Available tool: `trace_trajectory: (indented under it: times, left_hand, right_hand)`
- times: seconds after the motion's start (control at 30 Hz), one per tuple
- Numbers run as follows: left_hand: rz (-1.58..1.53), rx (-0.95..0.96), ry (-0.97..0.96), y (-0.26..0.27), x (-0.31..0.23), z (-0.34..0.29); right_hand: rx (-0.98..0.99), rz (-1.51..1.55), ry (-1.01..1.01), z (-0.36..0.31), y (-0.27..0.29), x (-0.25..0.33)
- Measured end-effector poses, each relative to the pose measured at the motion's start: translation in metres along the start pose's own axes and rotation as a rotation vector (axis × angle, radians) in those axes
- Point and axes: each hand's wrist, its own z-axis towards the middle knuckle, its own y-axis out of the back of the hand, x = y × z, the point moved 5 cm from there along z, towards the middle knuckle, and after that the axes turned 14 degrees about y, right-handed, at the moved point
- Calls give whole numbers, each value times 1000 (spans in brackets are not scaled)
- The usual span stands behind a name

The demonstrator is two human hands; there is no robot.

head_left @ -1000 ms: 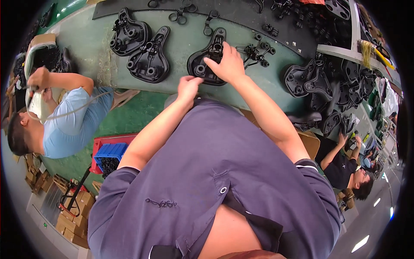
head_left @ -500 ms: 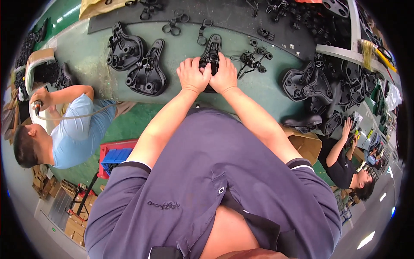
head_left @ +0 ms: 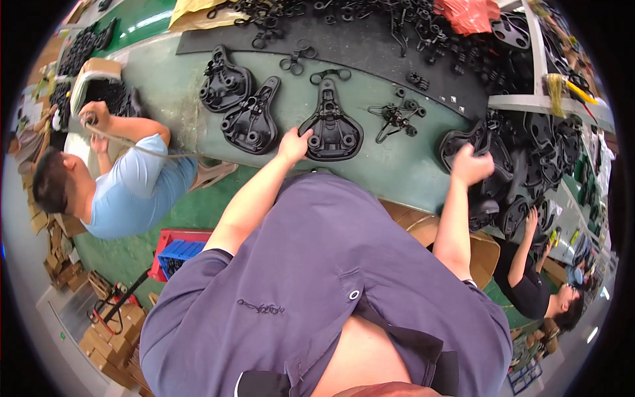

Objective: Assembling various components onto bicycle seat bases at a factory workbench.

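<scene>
A black bicycle saddle [head_left: 331,129] lies upside down on the green bench in front of me, its nose away from me and its underside fittings showing. My left hand [head_left: 296,145] pinches the rim at its wide left end. Out to the right, my right hand [head_left: 471,166] is curled and blurred by motion over the saddles heaped there. The nearest of these, an upturned saddle [head_left: 453,147], lies just beside its fingers; whether they grip anything is not visible. Close to the middle saddle's nose is a black ring-shaped part [head_left: 340,74].
Two more upturned saddles [head_left: 250,122] lie to the left. A spidery black bracket assembly [head_left: 399,118] sits right of the middle saddle. Loose black parts cover a dark mat [head_left: 370,63] at the back. Co-workers [head_left: 119,188] stand on both sides; a cardboard box [head_left: 486,255] is below the bench.
Both hands were together on the middle saddle. The right has swung away to the right-hand heap, while the left has shifted to the saddle's near left rim. My view has shifted too.
</scene>
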Motion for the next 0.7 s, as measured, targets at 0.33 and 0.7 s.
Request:
trace_trajectory:
  times: [0.33, 0.7]
  left_hand:
    - [-407, -156, 167, 75, 86, 2]
    - [-630, -331, 91, 192, 54, 92]
  right_hand:
    - [262, 516, -833, -13, -58, -139]
    - [57, 951, -1232, -39, -9, -92]
